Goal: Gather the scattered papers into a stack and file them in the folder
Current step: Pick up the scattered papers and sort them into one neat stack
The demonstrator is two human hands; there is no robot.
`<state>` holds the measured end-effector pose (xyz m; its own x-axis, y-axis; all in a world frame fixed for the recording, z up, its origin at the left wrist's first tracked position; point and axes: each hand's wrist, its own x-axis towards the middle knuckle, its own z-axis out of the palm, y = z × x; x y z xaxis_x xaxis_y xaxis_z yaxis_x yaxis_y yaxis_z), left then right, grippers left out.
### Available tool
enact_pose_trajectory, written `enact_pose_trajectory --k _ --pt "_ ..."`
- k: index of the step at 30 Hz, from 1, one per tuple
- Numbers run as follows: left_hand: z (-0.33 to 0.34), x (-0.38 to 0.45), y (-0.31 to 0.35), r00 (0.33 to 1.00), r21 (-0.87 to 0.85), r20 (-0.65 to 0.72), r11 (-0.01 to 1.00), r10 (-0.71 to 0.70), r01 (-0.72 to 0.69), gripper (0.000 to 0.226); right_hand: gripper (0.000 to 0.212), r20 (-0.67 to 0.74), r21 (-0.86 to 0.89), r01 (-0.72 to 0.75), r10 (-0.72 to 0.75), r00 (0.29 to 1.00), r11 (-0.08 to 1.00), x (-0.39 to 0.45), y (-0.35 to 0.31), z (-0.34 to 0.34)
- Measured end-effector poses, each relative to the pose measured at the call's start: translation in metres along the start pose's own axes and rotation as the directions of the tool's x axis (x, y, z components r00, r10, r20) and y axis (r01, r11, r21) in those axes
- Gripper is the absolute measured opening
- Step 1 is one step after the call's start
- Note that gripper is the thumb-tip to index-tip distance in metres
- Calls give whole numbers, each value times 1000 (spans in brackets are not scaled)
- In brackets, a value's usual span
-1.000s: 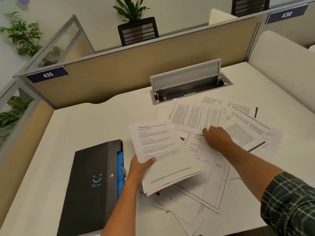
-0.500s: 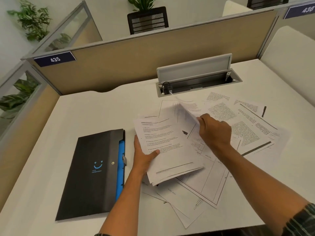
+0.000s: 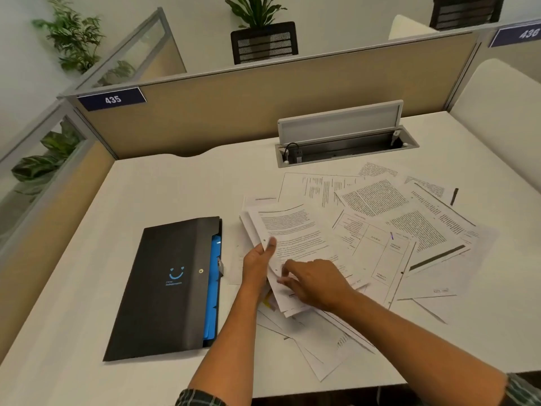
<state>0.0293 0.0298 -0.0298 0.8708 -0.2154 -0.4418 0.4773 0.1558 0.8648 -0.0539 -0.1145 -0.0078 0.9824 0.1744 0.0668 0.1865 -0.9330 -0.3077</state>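
A: Left hand [image 3: 259, 263]: grips left edge of gathered paper stack [image 3: 295, 244], thumb on top sheet, fingers beneath. Stack tilted, lifted slightly off the desk [image 3: 164, 197].

B: Right hand [image 3: 314, 284]?

A: Lies on near corner of same stack, fingers bent, tips pressing the sheets at the lower left edge. Cannot tell whether pinching or only pressing. Just beside left hand, nearly touching.

B: Stack relative to hands?

A: Extends up and away from both hands toward desk centre. Left hand at its left edge, right hand over its near end.

B: Loose sheets?

A: Scattered papers [image 3: 409, 218] fanned out right of and beyond the stack, overlapping; a table-printed sheet [image 3: 377, 250] directly right of stack. More sheets [image 3: 319, 347] under both forearms, reaching toward near desk edge.

B: Folder?

A: Black folder [image 3: 167, 288] flat on desk, left of left hand, apart from it. Flap closed, blue dividers [image 3: 213, 291] showing along right side, smile logo on cover.

B: Else?

A: Open cable tray [image 3: 345, 148] behind papers, lid up. Partition [image 3: 263, 104] with label 435 [image 3: 112, 98]. Plaid sleeves at both wrists' far ends, bottom of view.
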Motion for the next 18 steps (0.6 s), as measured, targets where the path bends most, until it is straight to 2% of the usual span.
enact_pose_trajectory --k 2,3,5,6,8,11,13,15,16,18 --pt "-1 -3 -4 999 65 13 997 41 -42 32 59 44 207 -53 44 998 977 -7 8 -1" --pt "-1 -5 -4 999 88 13 995 52 -53 32 63 59 339 -133 121 991 931 -10 14 -4" --pt "-3 -9 1 999 93 12 994 49 -49 33 58 9 531 -273 317 948 802 -13 31 -8" --pt "-3 -10 5 999 86 14 995 44 -45 32 53 -54 576 -316 421 905 754 -13 40 -9" --pt "-4 -15 18 997 74 46 995 61 -64 28 68 -127 622 -392 581 804 678 -12 56 -14" --pt "-3 -23 40 986 46 129 993 103 -110 27 105 -32 806 -410 723 690 427 -10 72 -31" --pt "-1 -28 54 973 40 188 989 135 -145 29 113 87 939 -291 696 713 182 -10 80 -46" --pt "2 -33 67 955 46 240 981 173 -189 32 100 178 982 -187 552 815 -40 -10 83 -58" --pt "3 -35 72 947 43 260 977 190 -208 34 88 184 983 -156 496 849 -97 -10 84 -62" --pt "3 -37 81 927 46 300 967 226 -250 37 69 172 980 -104 457 873 -171 -11 82 -69"
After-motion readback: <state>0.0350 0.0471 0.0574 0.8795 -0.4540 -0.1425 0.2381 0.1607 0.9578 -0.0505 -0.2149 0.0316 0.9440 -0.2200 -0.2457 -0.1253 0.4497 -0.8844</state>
